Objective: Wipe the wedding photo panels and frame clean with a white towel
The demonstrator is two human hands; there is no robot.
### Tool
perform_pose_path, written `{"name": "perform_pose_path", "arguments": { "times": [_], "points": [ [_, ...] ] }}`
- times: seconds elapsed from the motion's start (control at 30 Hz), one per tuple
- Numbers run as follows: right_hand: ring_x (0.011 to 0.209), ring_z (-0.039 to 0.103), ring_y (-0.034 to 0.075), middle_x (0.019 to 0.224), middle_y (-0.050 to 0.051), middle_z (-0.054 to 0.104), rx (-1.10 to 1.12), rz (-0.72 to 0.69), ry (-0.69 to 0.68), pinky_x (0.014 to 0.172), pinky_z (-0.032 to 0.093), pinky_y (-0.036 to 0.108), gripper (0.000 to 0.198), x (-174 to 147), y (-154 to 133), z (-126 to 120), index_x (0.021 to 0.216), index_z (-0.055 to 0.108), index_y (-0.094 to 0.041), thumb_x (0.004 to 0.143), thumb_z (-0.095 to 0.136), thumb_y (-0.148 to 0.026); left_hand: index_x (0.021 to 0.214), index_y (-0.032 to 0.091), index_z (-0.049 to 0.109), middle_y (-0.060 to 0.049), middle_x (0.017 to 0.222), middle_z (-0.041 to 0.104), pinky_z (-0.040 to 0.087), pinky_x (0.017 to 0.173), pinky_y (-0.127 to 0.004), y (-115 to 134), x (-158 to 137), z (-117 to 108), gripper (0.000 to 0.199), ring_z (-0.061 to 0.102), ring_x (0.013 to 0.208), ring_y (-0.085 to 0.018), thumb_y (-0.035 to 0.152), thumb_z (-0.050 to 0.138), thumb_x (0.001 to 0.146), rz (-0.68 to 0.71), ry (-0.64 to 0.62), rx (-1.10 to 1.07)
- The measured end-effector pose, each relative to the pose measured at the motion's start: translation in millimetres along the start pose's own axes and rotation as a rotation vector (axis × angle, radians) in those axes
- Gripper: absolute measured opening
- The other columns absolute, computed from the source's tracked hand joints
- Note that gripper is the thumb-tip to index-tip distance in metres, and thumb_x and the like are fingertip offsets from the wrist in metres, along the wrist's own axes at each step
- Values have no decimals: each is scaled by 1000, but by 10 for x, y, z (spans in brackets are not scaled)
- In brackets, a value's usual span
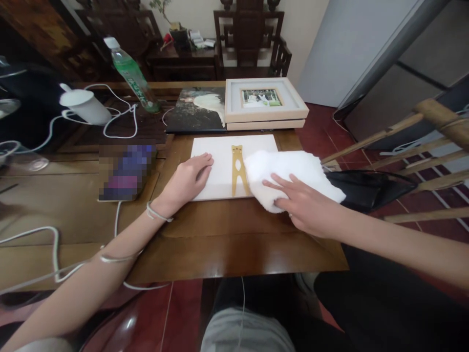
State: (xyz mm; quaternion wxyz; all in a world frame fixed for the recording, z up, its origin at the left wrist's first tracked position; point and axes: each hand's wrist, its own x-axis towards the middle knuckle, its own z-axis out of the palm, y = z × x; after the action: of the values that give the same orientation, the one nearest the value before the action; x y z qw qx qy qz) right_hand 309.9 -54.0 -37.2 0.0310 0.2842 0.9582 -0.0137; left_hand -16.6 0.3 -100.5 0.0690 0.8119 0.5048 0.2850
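Observation:
A flat white board [220,165] lies on the wooden table in front of me, with a yellow cat-shaped piece [237,171] with two long legs standing out on its face. My left hand [192,176] rests over the board's left edge, fingers extended and nothing in them. A fluffy white towel [293,171] is bunched at the board's right side and covers that edge. On top of it, my right hand [304,203] grips and presses the cloth, with some fingertips sunk into the pile.
Behind the board are stacked pale wooden picture frames [266,117] and a dark photo panel [194,105]. To the left lie a blurred phone [126,173] and white cables, with a lidded white cup [86,105] and green-labelled bottle [132,73] further back. A wooden chair [432,142] stands right.

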Motion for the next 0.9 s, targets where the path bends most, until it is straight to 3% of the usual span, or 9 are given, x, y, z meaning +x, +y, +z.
{"name": "perform_pose_path", "arguments": {
  "times": [0.17,0.3,0.47,0.63,0.8,0.9],
  "points": [
    [152,35,39,158,23,47,14,9,-7,113,42,65,45,259,268,-19,110,70,-12,75,49,7,123,11,67,-20,148,59,43,120,-52,-16,-9,8,43,55,140,-33,39,46,99,-40,-69,-33],
    [148,42,37,155,26,49,36,98,-17,115,42,60,42,571,576,-54,109,69,-12,76,50,7,140,8,54,-20,143,63,38,122,-56,-31,-13,32,54,49,145,-33,41,44,99,-67,-101,-48],
    [143,49,39,155,31,46,48,184,-25,112,45,60,44,768,718,-69,111,68,-10,77,46,8,134,15,57,-18,153,54,35,124,-55,-59,-17,54,45,47,147,-32,41,46,98,-84,-100,-74],
    [152,34,43,158,26,45,35,73,46,112,38,72,47,480,434,68,108,70,-11,72,48,10,131,15,58,-18,151,56,35,124,-54,-67,-14,75,42,48,146,-31,38,47,98,-78,-78,-78],
    [152,33,44,160,23,44,53,9,51,114,36,74,40,-11,-80,123,102,74,-13,73,54,6,134,15,57,-19,152,55,36,123,-56,-70,-11,83,43,48,146,-32,38,47,98,-70,-75,-68],
    [151,35,43,159,21,46,68,-20,32,114,38,72,38,-115,-180,86,98,75,-14,74,55,5,134,13,57,-20,152,55,36,123,-56,-71,-12,76,45,48,146,-32,39,46,98,-65,-76,-61]
  ]
}}
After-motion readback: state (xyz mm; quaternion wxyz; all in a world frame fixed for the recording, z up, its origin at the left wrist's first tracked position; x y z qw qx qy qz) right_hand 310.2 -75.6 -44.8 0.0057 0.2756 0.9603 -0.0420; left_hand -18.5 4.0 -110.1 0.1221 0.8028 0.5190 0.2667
